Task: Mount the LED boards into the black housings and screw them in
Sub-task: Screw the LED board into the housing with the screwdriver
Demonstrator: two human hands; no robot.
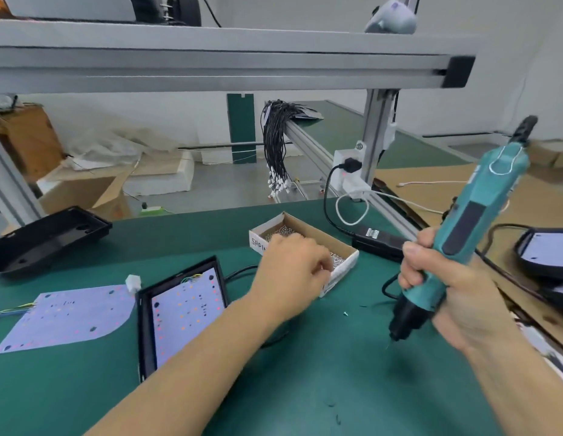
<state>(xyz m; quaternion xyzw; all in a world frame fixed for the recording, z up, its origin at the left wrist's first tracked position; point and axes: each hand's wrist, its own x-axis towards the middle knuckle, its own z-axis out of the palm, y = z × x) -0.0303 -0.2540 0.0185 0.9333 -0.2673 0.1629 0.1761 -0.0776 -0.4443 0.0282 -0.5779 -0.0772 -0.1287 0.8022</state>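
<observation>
A black housing [145, 328] lies on the green mat with a white LED board [185, 309] seated inside it. A second LED board [66, 316] lies loose to its left, its white connector [132, 283] at the top corner. An empty black housing [47, 237] sits at the far left. My left hand [292, 272] reaches into the small cardboard box of screws [343, 262], fingers curled down; whether it holds a screw is hidden. My right hand [447, 284] grips the teal electric screwdriver [469, 221], bit pointing down above the mat.
A black power adapter [380, 239] and cables lie behind the screw box. Two more housings with boards [547, 250] sit on cardboard at the right. An aluminium frame [211, 58] runs overhead, with a post [376, 136] and a socket. Black wire bundles [275, 146] hang at the back.
</observation>
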